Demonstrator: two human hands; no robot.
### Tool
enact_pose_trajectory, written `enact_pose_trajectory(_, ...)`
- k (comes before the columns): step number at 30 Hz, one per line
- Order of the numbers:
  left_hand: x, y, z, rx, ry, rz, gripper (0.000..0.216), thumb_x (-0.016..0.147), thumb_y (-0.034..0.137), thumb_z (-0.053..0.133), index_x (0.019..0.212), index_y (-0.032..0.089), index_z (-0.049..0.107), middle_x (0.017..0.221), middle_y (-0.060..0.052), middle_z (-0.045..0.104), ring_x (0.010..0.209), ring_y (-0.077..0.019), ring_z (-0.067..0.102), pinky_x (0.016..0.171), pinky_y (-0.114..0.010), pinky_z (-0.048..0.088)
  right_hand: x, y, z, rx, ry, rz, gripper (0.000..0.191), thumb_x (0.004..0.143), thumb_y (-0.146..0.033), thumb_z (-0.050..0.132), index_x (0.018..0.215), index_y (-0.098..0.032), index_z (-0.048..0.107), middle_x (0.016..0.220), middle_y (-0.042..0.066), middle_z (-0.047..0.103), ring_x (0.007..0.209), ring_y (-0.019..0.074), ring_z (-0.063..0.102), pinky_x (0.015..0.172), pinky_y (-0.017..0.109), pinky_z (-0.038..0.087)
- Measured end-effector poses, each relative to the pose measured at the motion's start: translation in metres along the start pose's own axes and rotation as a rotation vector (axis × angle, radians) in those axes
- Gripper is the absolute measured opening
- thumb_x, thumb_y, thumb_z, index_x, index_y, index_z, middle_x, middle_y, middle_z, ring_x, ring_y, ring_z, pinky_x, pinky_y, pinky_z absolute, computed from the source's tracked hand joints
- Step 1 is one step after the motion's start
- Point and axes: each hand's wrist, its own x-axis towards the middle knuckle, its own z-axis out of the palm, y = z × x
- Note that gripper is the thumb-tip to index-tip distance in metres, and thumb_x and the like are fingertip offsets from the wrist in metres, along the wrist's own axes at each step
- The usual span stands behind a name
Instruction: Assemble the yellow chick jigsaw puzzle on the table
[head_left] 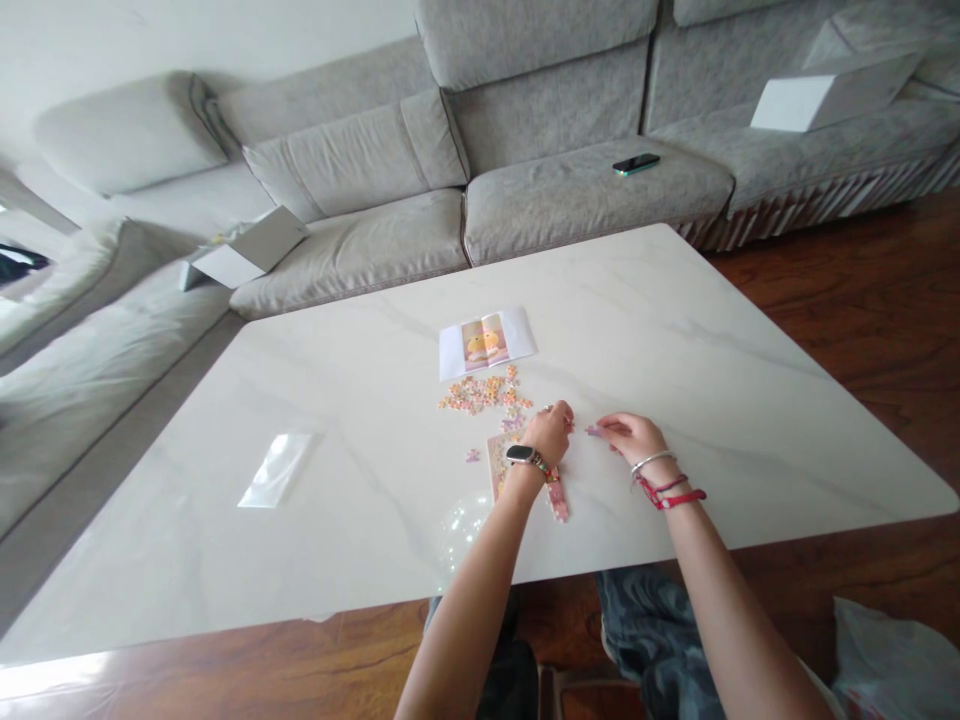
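A pile of small loose jigsaw pieces lies on the white marble table. Behind the pile sits a folded picture sheet showing a yellow figure. A partly assembled pink puzzle section lies just under my left wrist. My left hand, with a watch on the wrist, rests over that section with fingers curled; what they hold is hidden. My right hand, wearing red and silver bracelets, pinches a small purple puzzle piece just right of the left hand.
A clear plastic bag lies flat on the table's left part. A grey sectional sofa runs behind, carrying a phone and two white boxes. Dark wood floor lies to the right, with a plastic bag at the bottom right.
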Motion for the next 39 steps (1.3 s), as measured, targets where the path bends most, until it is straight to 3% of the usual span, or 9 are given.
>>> enact_pose_trajectory(3, -0.021, -0.008, -0.011, -0.112, 0.005, 0.007, 0.014, 0.075, 0.013, 0.041, 0.084, 0.019, 0.05, 0.074, 0.0, 0.061, 0.069, -0.009, 0.057, 0.064, -0.021, 0.043, -0.002, 0.0, 0.002, 0.023, -0.047, -0.005, 0.019, 0.06, -0.031, 0.057, 0.07, -0.015, 0.058, 0.062, 0.003, 0.061, 0.049, 0.0098, 0.051, 0.043, 0.021, 0.042)
enact_pose_trajectory(9, -0.088, -0.046, -0.025, -0.619, 0.097, -0.23, 0.011, 0.069, 0.022, 0.051, 0.078, 0.015, 0.049, 0.069, -0.001, 0.059, 0.062, -0.0105, 0.06, 0.053, -0.019, 0.044, -0.012, -0.001, 0.014, -0.065, -0.209, -0.057, 0.014, 0.062, -0.027, 0.057, 0.07, -0.015, 0.059, 0.063, 0.003, 0.062, 0.052, 0.0102, 0.054, 0.047, 0.02, 0.044)
enact_pose_trajectory(15, -0.139, -0.067, -0.021, -0.644, 0.085, -0.44, 0.017, 0.062, 0.027, 0.059, 0.068, 0.016, 0.048, 0.06, 0.001, 0.059, 0.055, -0.012, 0.06, 0.051, -0.021, 0.043, -0.019, -0.005, 0.032, -0.155, -0.391, -0.066, 0.016, 0.063, -0.029, 0.056, 0.072, -0.015, 0.06, 0.066, 0.003, 0.064, 0.053, 0.0109, 0.056, 0.044, 0.019, 0.044)
enact_pose_trajectory(26, -0.15, -0.066, -0.008, -0.497, 0.117, -0.524, 0.02, 0.058, 0.027, 0.063, 0.067, 0.018, 0.046, 0.061, 0.002, 0.062, 0.053, -0.0128, 0.06, 0.055, -0.023, 0.043, -0.02, 0.004, 0.036, -0.287, -0.401, -0.129, 0.018, 0.066, -0.031, 0.054, 0.074, -0.016, 0.061, 0.073, 0.004, 0.065, 0.057, 0.0115, 0.058, 0.051, 0.021, 0.046)
enact_pose_trajectory(39, -0.151, -0.064, -0.01, -0.417, 0.162, -0.458, 0.012, 0.063, 0.022, 0.055, 0.07, 0.019, 0.046, 0.066, 0.003, 0.058, 0.058, -0.0122, 0.061, 0.054, -0.021, 0.041, -0.022, -0.001, 0.035, -0.335, -0.374, -0.114, 0.016, 0.066, -0.028, 0.054, 0.075, -0.017, 0.061, 0.066, 0.002, 0.065, 0.052, 0.0106, 0.057, 0.05, 0.021, 0.045)
